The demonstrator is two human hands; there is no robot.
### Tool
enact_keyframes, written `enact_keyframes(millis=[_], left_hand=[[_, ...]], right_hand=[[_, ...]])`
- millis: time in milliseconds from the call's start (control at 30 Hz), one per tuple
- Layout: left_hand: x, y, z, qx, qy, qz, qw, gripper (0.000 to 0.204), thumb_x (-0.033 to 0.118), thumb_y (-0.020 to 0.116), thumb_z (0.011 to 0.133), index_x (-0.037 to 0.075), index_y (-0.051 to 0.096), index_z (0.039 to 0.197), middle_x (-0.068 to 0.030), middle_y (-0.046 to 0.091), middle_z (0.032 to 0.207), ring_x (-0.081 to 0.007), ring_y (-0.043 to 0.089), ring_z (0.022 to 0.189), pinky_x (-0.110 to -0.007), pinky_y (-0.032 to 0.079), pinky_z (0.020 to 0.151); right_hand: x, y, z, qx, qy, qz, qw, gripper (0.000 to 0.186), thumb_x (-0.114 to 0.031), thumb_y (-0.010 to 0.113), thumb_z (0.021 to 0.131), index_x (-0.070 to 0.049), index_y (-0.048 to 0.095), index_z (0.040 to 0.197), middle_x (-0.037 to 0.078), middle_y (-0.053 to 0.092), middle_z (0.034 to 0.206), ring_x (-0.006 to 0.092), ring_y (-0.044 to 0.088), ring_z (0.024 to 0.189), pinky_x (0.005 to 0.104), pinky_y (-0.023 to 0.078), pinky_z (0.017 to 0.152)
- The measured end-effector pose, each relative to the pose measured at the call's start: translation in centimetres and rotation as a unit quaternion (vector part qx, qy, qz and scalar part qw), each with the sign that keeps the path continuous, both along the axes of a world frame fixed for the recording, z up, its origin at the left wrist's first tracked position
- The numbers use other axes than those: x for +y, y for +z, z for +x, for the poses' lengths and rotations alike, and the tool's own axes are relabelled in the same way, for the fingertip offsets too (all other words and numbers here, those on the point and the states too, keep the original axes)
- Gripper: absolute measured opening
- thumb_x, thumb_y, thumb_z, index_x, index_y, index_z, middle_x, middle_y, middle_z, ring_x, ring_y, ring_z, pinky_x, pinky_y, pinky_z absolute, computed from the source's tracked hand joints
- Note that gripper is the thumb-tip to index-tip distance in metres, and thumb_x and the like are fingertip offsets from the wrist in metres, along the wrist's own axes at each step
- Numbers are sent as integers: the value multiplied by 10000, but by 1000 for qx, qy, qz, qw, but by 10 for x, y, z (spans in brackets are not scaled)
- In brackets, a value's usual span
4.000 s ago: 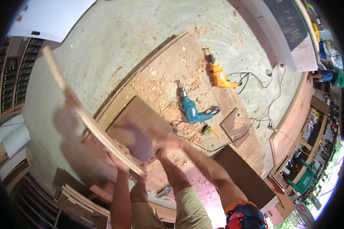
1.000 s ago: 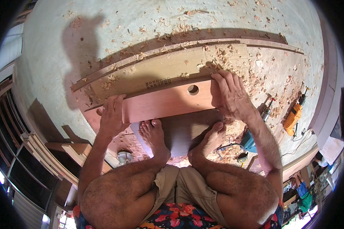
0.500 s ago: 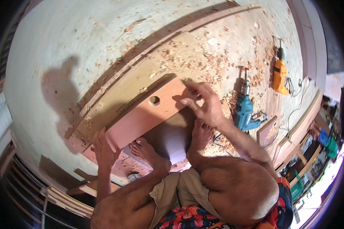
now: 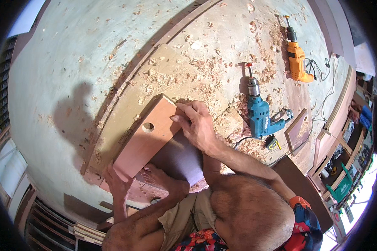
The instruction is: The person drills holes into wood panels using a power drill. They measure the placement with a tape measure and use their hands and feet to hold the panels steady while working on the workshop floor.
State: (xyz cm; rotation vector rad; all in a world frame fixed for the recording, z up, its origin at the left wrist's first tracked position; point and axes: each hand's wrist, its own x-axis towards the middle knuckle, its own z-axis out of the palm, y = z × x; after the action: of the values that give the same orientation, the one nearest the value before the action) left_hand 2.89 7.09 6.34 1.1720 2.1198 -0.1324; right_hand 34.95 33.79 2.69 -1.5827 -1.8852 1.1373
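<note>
A reddish wooden board (image 4: 144,144) with a round hole near its far end stands on edge, slanting in front of my feet. Behind its near face, toward my legs, is a smooth dark brown panel (image 4: 178,157); whether the two are joined I cannot tell. My left hand (image 4: 118,180) grips the board's lower left end, its fingers partly hidden. At the upper right end, my right hand (image 4: 199,127) holds the corner, with the thumb against the face and the fingers over the end.
Right of the board lie a teal drill (image 4: 260,115), an orange drill (image 4: 296,62) and a small tape measure (image 4: 272,142). Curled wood shavings (image 4: 184,77) cover the floor. A long wooden strip (image 4: 155,48) curves beyond the board. Stacked wood and tools line the right side.
My view has shifted and turned, so the drills appear farther left. The board is tilted more steeply in view, still between both hands. The tape measure has come into view.
</note>
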Motion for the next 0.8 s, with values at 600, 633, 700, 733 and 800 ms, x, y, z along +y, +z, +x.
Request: enact_keyframes(millis=[600, 633, 700, 733, 800], left_hand=[[-7, -7, 2, -5, -3, 36, 999, 1233, 331, 1023, 660, 90, 345, 1661, -276, 409, 1548, -509, 410, 1445, -610, 384, 1188], [-7, 4, -6, 13, -14, 40, 999, 1234, 288, 1030, 649, 89, 350, 1659, -274, 415, 1548, -506, 416, 1444, -606, 387, 1187], [-6, -2, 1, 14, 5, 28, 1000, 1241, 221, 1032, 619, 82, 359, 1653, -270, 419, 1547, -497, 424, 1442, -589, 401, 1183], [-4, -6, 4, 11, 12, 24, 1000, 1247, 188, 1033, 604, 78, 363, 1650, -268, 421, 1547, -492, 428, 1440, -581, 407, 1180], [3, -5, 7, -5, -7, 66, 998, 1233, 189, 1033, 600, 81, 377, 1638, -258, 426, 1537, -484, 441, 1427, -567, 419, 1174]], right_hand=[[8, 4, 1, -53, 18, 0, 998, 359, -122, 876, 882, -36, 799, 1222, 147, 699, 914, 293, 691, 823, 417, 566, 747], [4, 4, -9, -42, 8, -34, 999, 333, -120, 876, 881, -32, 808, 1196, 155, 721, 933, 287, 715, 865, 406, 578, 772], [12, 9, -4, -93, 44, -48, 994, 446, -108, 867, 882, -44, 763, 1311, 161, 738, 965, 295, 739, 917, 405, 596, 802], [18, 12, -2, -96, 56, -51, 993, 493, -115, 857, 886, -69, 732, 1360, 174, 730, 982, 324, 734, 917, 427, 601, 806], [28, 16, -1, -98, 80, -57, 990, 590, -131, 836, 894, -119, 670, 1460, 200, 715, 1016, 383, 726, 917, 470, 610, 814]])
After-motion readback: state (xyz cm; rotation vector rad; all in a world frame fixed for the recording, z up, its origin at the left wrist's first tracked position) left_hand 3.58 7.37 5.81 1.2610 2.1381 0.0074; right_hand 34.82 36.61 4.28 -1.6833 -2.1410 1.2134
